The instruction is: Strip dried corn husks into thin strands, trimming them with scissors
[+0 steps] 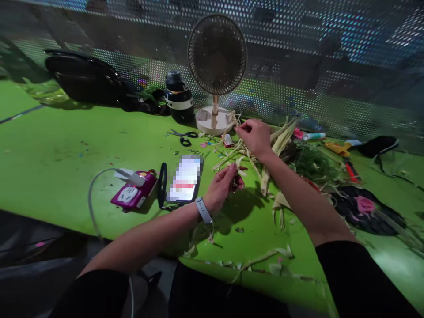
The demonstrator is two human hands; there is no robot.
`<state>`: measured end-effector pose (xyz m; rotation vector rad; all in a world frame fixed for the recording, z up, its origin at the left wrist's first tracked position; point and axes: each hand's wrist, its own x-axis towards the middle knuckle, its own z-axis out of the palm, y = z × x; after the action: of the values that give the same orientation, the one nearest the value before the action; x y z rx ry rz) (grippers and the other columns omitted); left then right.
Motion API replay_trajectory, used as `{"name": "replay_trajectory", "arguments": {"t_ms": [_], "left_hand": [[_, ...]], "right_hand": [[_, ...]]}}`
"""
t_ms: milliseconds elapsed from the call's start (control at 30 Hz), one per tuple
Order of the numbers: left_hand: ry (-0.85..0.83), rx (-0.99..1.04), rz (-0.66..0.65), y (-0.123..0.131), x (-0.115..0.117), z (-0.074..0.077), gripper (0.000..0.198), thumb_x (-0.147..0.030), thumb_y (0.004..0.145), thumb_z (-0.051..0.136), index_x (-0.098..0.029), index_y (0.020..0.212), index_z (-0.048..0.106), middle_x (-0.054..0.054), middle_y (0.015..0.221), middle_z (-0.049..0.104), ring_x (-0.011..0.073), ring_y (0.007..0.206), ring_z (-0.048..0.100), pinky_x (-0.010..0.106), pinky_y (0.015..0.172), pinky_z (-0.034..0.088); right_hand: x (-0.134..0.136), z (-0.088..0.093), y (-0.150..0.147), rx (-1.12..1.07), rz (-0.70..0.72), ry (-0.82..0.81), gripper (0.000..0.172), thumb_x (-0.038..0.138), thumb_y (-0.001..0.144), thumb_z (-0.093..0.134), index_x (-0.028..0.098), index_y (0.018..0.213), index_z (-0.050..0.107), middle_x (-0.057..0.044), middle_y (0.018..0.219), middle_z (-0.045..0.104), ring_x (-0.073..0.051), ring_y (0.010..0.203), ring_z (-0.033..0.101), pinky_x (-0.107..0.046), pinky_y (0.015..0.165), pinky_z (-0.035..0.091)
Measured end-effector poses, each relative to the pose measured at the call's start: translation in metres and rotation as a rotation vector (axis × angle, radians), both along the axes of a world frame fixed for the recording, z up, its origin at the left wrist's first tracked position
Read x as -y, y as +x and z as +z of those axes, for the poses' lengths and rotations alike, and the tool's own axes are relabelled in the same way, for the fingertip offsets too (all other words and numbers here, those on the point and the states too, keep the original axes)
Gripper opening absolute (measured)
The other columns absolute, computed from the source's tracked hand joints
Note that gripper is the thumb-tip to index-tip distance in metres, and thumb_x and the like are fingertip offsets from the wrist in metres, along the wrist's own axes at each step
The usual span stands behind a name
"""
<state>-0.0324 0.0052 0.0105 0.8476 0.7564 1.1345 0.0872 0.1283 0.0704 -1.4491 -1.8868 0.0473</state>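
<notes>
My left hand (223,187), with a pale watch band (203,210) on the wrist, is closed in a pinch above the green table. A small pale scrap and something dark show at its fingertips, too small to name. Farther out, my right hand (255,138) pinches at a pale dry strip (234,118) beside the base of the fan (217,55). Under the right wrist lies a bundle of pale dry husk-like leaves (283,138). Loose strips and scraps are strewn between the two hands.
Left of my hands lie a phone (185,179), a purple power socket (134,192) with a plugged-in cable, and black-handled scissors (183,136). A dark bottle (179,99) and a black bag (86,79) stand behind. Green sprigs (313,161) and a red-handled tool (351,171) lie right.
</notes>
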Motion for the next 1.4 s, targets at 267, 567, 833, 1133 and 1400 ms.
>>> {"name": "replay_trajectory", "arguments": {"t_ms": [267,567,833,1133,1400], "left_hand": [[-0.009,-0.007,0.034,0.001,-0.003,-0.004,0.048,-0.063,0.078,0.06,-0.015,0.082,0.057,-0.004,0.053,0.058,0.0053,0.043,0.049,0.017,0.044,0.034],[0.003,-0.049,0.026,0.001,-0.003,-0.005,0.047,-0.062,0.078,0.06,-0.015,0.084,0.059,-0.003,0.057,0.058,0.0057,0.047,0.051,0.017,0.048,0.036],[0.093,-0.227,-0.096,0.003,0.003,-0.002,0.051,-0.068,0.077,0.056,-0.018,0.07,0.05,-0.004,0.053,0.051,0.0066,0.045,0.043,0.021,0.044,0.031],[0.094,-0.241,-0.065,0.011,0.01,-0.001,0.049,-0.063,0.075,0.061,-0.018,0.063,0.047,-0.007,0.048,0.038,0.0049,0.042,0.03,0.02,0.041,0.024],[0.039,-0.229,-0.241,0.007,0.008,-0.01,0.049,-0.066,0.08,0.055,-0.018,0.072,0.059,0.001,0.057,0.058,0.0104,0.048,0.049,0.023,0.047,0.038]], "right_hand": [[0.032,0.008,-0.002,0.037,-0.022,0.159,0.021,0.032,0.086,0.057,0.017,0.075,0.064,-0.003,0.068,0.063,-0.015,0.063,0.054,-0.028,0.065,0.036],[-0.002,-0.001,0.005,0.126,-0.131,-0.2,0.031,0.048,0.08,0.061,0.018,0.078,0.067,-0.006,0.073,0.066,-0.021,0.071,0.058,-0.029,0.065,0.037],[0.085,-0.017,0.036,-0.013,0.269,-0.612,0.07,0.075,0.087,0.017,0.019,0.061,0.049,0.0,0.056,0.051,-0.013,0.053,0.047,-0.026,0.055,0.031],[0.115,-0.037,0.048,-0.037,0.251,-0.524,0.052,0.071,0.086,0.039,0.02,0.082,0.051,0.003,0.063,0.051,-0.012,0.056,0.045,-0.025,0.056,0.03],[0.114,-0.047,0.053,-0.422,0.404,-0.574,0.042,0.06,0.089,0.044,0.022,0.072,0.045,0.006,0.057,0.041,-0.01,0.051,0.04,-0.025,0.052,0.032]]}}
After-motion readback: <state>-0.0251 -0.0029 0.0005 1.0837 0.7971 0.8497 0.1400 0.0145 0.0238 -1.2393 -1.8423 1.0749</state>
